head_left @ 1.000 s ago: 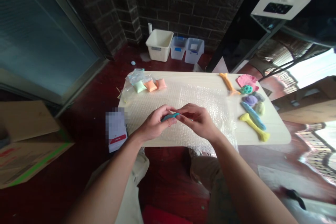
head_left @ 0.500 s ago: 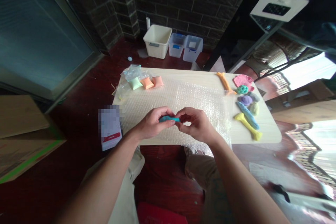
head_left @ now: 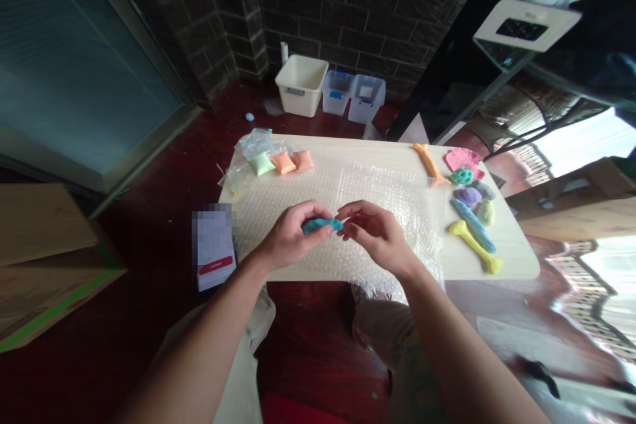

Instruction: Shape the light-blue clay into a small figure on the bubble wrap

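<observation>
A blue lump of modelling clay (head_left: 318,225), long and narrow, is held above the bubble wrap (head_left: 377,212) in front of me. My left hand (head_left: 291,232) is closed around its left part, thumb on the near side. At the clay's right end, the curled fingers and thumb of my right hand (head_left: 375,232) pinch the tip; some fingertips are hidden. On the table's right side lie shaped clay pieces: an orange bone (head_left: 430,162), a yellow bone (head_left: 474,246), a blue stick (head_left: 474,225), a purple lump (head_left: 468,197), a teal piece (head_left: 461,176) and a pink piece (head_left: 464,160).
Small packets of green (head_left: 262,164), orange (head_left: 284,163) and pink clay (head_left: 303,159) lie at the table's far left beside clear plastic bags (head_left: 256,142). Behind the table stand a white basket (head_left: 301,89) and clear bins (head_left: 366,99). A cardboard box (head_left: 44,225) is at left.
The fingers of my right hand have shifted along the clay's right end and parted slightly, showing more of it. My left hand keeps its hold. The view has swayed a little.
</observation>
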Action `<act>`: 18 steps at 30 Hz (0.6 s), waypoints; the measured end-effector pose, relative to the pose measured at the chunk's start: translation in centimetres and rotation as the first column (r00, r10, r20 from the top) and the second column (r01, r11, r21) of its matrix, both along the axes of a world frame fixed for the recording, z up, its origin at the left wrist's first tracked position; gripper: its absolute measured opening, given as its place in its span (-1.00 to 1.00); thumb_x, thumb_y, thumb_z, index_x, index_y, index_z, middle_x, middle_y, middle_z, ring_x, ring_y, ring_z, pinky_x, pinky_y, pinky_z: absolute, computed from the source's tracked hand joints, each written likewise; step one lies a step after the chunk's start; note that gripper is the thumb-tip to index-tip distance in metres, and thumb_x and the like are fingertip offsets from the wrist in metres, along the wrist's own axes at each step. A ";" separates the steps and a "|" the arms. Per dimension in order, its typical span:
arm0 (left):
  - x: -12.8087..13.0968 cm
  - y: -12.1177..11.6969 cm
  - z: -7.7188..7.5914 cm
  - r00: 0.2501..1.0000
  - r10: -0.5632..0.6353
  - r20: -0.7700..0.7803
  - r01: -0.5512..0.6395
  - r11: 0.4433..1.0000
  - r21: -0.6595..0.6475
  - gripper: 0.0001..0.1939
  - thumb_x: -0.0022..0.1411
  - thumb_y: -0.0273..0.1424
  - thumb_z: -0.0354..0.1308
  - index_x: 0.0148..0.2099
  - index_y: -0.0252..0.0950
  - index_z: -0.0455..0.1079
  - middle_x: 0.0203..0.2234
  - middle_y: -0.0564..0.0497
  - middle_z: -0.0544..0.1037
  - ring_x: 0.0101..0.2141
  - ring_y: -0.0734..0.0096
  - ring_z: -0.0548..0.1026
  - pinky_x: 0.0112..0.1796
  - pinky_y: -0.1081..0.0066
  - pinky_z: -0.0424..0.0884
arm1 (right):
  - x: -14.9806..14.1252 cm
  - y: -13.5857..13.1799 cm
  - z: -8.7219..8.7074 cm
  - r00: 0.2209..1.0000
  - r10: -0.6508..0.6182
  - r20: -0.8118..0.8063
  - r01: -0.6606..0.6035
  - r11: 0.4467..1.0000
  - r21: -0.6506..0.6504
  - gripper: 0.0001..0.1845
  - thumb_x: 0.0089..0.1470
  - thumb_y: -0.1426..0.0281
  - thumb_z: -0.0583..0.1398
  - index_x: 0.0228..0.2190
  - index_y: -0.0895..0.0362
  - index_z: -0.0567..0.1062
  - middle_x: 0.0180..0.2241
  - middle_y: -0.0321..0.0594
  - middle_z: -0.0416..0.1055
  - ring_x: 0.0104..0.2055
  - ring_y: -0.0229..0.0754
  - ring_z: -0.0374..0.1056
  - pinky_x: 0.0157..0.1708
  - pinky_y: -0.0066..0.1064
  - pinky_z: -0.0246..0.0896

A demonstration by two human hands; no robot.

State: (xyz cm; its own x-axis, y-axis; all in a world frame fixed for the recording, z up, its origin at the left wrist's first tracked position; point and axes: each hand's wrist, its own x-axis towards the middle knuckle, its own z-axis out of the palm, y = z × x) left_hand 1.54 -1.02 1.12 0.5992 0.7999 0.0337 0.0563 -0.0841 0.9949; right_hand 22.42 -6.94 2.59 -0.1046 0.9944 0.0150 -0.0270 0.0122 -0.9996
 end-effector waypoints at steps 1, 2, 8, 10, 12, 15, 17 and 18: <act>0.0 0.1 -0.1 1.000 0.020 -0.001 -0.020 1.000 0.018 -0.78 0.28 -0.26 0.31 -0.13 -0.31 0.49 -0.30 -0.01 0.55 -0.29 0.37 0.47 -0.26 0.37 0.35 | 0.2 0.1 0.0 0.999 -0.035 -0.019 0.034 0.999 -0.020 -0.77 0.18 0.30 0.36 -0.15 0.15 0.60 -0.25 -0.13 0.58 -0.31 -0.18 0.51 -0.28 -0.29 0.43; 0.0 0.1 -0.2 0.999 0.042 0.003 -0.042 0.999 0.024 -0.78 0.28 -0.26 0.31 -0.14 -0.31 0.49 -0.30 0.00 0.55 -0.29 0.37 0.47 -0.26 0.37 0.35 | 0.3 0.2 0.1 0.997 -0.072 -0.041 0.070 0.997 -0.040 -0.77 0.19 0.28 0.36 -0.17 0.16 0.62 -0.27 -0.12 0.59 -0.33 -0.17 0.52 -0.28 -0.29 0.44; 0.1 0.7 -0.1 0.983 0.164 0.085 -0.147 0.973 -0.179 -0.73 0.22 -0.23 0.34 -0.15 -0.30 0.47 -0.39 0.02 0.58 -0.43 0.45 0.41 -0.38 0.41 0.31 | 1.9 0.9 -0.1 0.931 -0.301 -0.209 0.274 0.950 -0.148 -0.81 0.18 0.27 0.34 -0.26 0.14 0.67 -0.33 -0.15 0.60 -0.38 -0.19 0.52 -0.35 -0.32 0.41; 0.1 0.8 0.1 0.974 0.193 0.118 -0.157 0.953 -0.258 -0.75 0.23 -0.23 0.32 -0.15 -0.29 0.46 -0.39 0.01 0.59 -0.46 0.47 0.40 -0.41 0.42 0.30 | 2.5 1.2 -0.1 0.904 -0.377 -0.201 0.348 0.923 -0.162 -0.84 0.16 0.30 0.34 -0.30 0.14 0.66 -0.36 -0.18 0.59 -0.39 -0.21 0.50 -0.37 -0.35 0.40; 0.1 0.9 0.3 0.972 0.195 0.134 -0.146 0.940 -0.307 -0.76 0.25 -0.23 0.30 -0.16 -0.28 0.44 -0.38 0.02 0.58 -0.47 0.48 0.40 -0.42 0.43 0.30 | 3.0 1.3 -0.1 0.894 -0.413 -0.173 0.388 0.908 -0.160 -0.85 0.15 0.31 0.34 -0.30 0.13 0.66 -0.36 -0.19 0.58 -0.39 -0.23 0.49 -0.38 -0.36 0.40; 0.3 0.8 0.3 0.982 0.146 0.121 -0.101 0.942 -0.319 -0.74 0.24 -0.22 0.32 -0.14 -0.28 0.45 -0.36 0.03 0.58 -0.46 0.49 0.40 -0.42 0.44 0.29 | 3.0 1.2 0.0 0.920 -0.376 -0.114 0.363 0.924 -0.119 -0.81 0.17 0.27 0.34 -0.23 0.12 0.66 -0.33 -0.18 0.58 -0.36 -0.22 0.49 -0.36 -0.36 0.41; 0.4 0.6 0.1 0.992 0.084 0.094 -0.050 0.945 -0.323 -0.73 0.25 -0.21 0.33 -0.12 -0.28 0.47 -0.38 0.04 0.55 -0.47 0.50 0.39 -0.43 0.45 0.28 | 2.6 0.9 0.1 0.956 -0.286 -0.061 0.283 0.957 -0.064 -0.74 0.15 0.25 0.38 -0.14 0.10 0.66 -0.26 -0.17 0.58 -0.30 -0.20 0.49 -0.33 -0.35 0.44; 0.5 0.5 0.0 0.995 0.048 0.082 -0.018 0.943 -0.333 -0.72 0.27 -0.20 0.33 -0.11 -0.28 0.49 -0.39 0.05 0.53 -0.47 0.51 0.39 -0.44 0.45 0.27 | 2.3 0.7 0.1 0.974 -0.223 -0.034 0.221 0.975 -0.034 -0.69 0.14 0.25 0.40 -0.09 0.10 0.65 -0.20 -0.16 0.58 -0.27 -0.19 0.50 -0.31 -0.34 0.45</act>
State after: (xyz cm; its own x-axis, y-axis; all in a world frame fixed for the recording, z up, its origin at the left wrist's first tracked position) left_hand 2.04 -0.49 1.14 0.5791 0.7938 -0.1857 -0.0353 0.2520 0.9671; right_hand 24.70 -6.26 2.71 0.1190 0.9928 -0.0151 -0.0646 -0.0075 -0.9979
